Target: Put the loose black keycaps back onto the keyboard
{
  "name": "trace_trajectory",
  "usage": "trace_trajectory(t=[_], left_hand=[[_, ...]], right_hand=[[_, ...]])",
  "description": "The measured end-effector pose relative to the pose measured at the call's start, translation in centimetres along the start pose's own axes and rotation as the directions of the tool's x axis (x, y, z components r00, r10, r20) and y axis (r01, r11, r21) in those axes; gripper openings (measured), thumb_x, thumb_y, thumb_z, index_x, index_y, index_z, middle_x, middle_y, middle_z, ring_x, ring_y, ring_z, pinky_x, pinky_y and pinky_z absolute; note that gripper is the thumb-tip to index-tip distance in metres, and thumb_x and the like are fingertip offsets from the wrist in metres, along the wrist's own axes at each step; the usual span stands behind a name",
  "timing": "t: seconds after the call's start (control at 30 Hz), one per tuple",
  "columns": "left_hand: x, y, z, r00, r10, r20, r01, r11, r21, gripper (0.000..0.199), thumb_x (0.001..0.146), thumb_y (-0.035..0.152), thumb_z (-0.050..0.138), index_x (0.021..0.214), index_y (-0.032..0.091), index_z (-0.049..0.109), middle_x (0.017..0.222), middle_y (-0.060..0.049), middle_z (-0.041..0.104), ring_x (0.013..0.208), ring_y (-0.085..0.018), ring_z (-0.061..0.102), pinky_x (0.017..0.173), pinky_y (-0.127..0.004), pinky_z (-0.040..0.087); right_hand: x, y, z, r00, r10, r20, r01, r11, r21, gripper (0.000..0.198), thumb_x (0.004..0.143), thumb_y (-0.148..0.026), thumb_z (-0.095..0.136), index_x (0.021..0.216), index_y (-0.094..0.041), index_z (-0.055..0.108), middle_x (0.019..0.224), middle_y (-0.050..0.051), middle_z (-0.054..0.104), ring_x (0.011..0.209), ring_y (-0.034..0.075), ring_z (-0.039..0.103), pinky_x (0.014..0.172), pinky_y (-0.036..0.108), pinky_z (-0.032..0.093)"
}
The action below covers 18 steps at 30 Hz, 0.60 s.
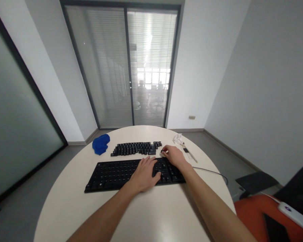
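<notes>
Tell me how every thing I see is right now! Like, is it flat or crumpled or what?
Loose keys: laid out in rows
Keyboard: flat, many keys missing
Left hand: spread on the keyboard
Right hand: pinching a small black piece
Blue cloth: crumpled
White scrap: crumpled
Blinds: lowered

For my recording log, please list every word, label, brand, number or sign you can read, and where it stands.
No text can be read.
Loose keycaps: markings too small.
Keyboard: light marks, too small.
White device: purplish mark, too blurred.
</notes>
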<state>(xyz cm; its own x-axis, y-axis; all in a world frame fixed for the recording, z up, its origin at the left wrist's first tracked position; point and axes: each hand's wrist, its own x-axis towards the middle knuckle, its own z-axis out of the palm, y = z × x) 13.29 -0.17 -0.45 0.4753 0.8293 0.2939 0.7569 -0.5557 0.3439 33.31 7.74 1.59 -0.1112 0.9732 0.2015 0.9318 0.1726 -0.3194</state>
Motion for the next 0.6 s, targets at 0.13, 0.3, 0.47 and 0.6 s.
trace_trajectory(t=[0.13, 0.3, 0.47, 0.6], left_hand=[[0.2, -0.3, 0.3, 1.000, -0.005, -0.028, 0.005, 1.000, -0.030, 0.045, 0.089, 0.025, 0.054, 0.134, 0.016, 0.055, 0.147, -0.010, 0.052, 0.141, -0.028, 0.041, 0.122, -0.049, 0.028], [0.1, -0.5, 0.6, 0.999, 0.004, -0.039, -0.005, 1.000, -0.021, 0.045, 0.089, 0.024, 0.055, 0.133, 0.014, 0.056, 0.148, -0.012, 0.051, 0.140, -0.029, 0.042, 0.121, -0.049, 0.028], [0.0, -0.5, 0.6, 0.999, 0.005, -0.040, -0.006, 1.000, -0.012, 0.045, 0.089, 0.024, 0.055, 0.133, 0.014, 0.055, 0.148, -0.012, 0.051, 0.141, -0.029, 0.041, 0.121, -0.050, 0.029], [0.0, -0.5, 0.6, 0.999, 0.014, -0.044, -0.015, 1.000, -0.016, 0.043, 0.090, 0.024, 0.055, 0.132, 0.015, 0.056, 0.147, -0.012, 0.052, 0.140, -0.029, 0.042, 0.121, -0.050, 0.029]], right_hand=[[-1.6, 0.8, -0.8, 0.964, -0.254, 0.074, 0.212, 0.909, 0.360, 0.021, 0.089, -0.034, 0.063, 0.101, -0.020, 0.074, 0.097, 0.006, 0.078, 0.090, 0.021, 0.070, 0.083, 0.031, 0.051], [-3.2, 1.3, -1.9, 0.923, -0.372, 0.103, 0.280, 0.830, 0.482, 0.025, 0.088, -0.038, 0.063, 0.101, -0.021, 0.077, 0.101, 0.005, 0.078, 0.093, 0.023, 0.069, 0.087, 0.034, 0.050], [-3.6, 1.1, -2.3, 0.902, -0.396, 0.172, 0.267, 0.825, 0.498, 0.024, 0.088, -0.039, 0.063, 0.099, -0.022, 0.077, 0.102, 0.004, 0.078, 0.094, 0.024, 0.069, 0.086, 0.033, 0.049], [-3.6, 0.9, -2.0, 0.894, -0.417, 0.163, 0.298, 0.825, 0.480, 0.021, 0.087, -0.036, 0.065, 0.096, -0.022, 0.077, 0.102, 0.003, 0.078, 0.095, 0.023, 0.069, 0.090, 0.032, 0.048]])
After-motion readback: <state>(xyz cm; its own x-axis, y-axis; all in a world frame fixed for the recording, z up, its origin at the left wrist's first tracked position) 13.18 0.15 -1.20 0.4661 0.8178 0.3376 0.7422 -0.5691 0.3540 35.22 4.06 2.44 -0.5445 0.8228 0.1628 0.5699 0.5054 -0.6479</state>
